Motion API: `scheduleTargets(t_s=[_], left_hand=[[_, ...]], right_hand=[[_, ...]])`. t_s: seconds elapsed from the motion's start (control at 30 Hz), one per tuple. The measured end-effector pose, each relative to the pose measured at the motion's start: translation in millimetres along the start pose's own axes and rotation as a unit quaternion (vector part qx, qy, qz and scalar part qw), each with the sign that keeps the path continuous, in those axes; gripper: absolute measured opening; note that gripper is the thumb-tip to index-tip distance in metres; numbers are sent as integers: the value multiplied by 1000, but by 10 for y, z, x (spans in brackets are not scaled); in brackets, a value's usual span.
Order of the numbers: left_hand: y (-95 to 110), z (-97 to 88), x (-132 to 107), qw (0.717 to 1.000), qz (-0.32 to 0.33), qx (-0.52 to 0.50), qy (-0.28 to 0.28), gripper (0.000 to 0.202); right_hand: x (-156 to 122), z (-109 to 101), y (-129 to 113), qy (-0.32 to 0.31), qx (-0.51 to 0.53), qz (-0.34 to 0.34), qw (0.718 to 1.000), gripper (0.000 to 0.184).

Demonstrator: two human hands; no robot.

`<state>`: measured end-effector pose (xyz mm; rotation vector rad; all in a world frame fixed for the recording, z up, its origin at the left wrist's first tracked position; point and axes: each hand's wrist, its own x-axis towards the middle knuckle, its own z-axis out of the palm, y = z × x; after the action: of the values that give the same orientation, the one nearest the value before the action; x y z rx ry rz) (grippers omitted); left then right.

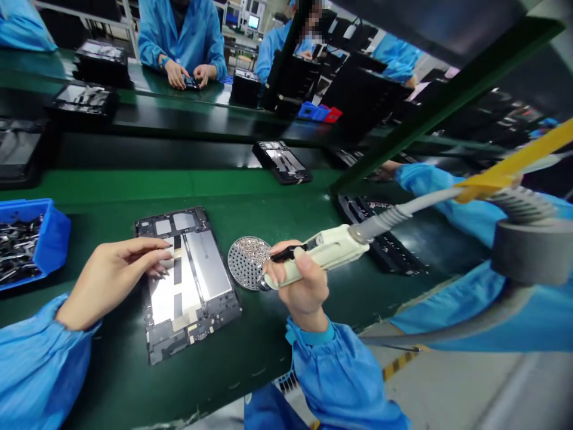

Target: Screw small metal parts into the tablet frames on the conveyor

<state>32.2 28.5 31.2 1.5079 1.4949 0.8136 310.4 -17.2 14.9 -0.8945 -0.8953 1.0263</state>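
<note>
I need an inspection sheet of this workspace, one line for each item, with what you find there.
Surface: green belt, dark along its far edge.
Job's things: metal device frame lying flat; soldering iron; round perforated dish of metal shavings beside the frame.
Clutter: blue bin of small metal parts at left.
Hands: right hand grips the iron; left hand has its fingertips over the frame, contact unclear.
Cables: grey cable runs from the iron toward a yellow arm.
Surroundings: another frame on the belt; co-workers in blue smocks beyond.
</note>
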Motion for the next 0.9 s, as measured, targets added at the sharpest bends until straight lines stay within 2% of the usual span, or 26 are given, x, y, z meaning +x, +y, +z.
scheduleTargets(t_s=[0.1, 0.23, 0.53, 0.73, 0.83, 0.9], left_hand=[[25, -15, 18, 1000, 0, 8, 23, 40], [-2, -45, 48, 998, -7, 37, 49, 32], [-58, -112, 116, 996, 11, 47, 80, 22], [-280, -145, 375, 986, -12, -8, 164, 27], [-418, -163, 533, 980, -39, -45, 191, 25], [-498, -170, 622, 980, -47, -46, 190, 24]], right_hand=[[-11, 30, 28, 15, 3, 12, 1000, 42], [-8, 44, 51, 24, 2, 19, 1000, 44], [-5, 69, 43, 20, -32, 16, 999, 45], [-30, 81, -37, -12, -20, 18, 1000, 38], [25, 128, -181, -37, 1, -25, 999, 33], [78, 216, -280, -50, -2, -44, 998, 34]])
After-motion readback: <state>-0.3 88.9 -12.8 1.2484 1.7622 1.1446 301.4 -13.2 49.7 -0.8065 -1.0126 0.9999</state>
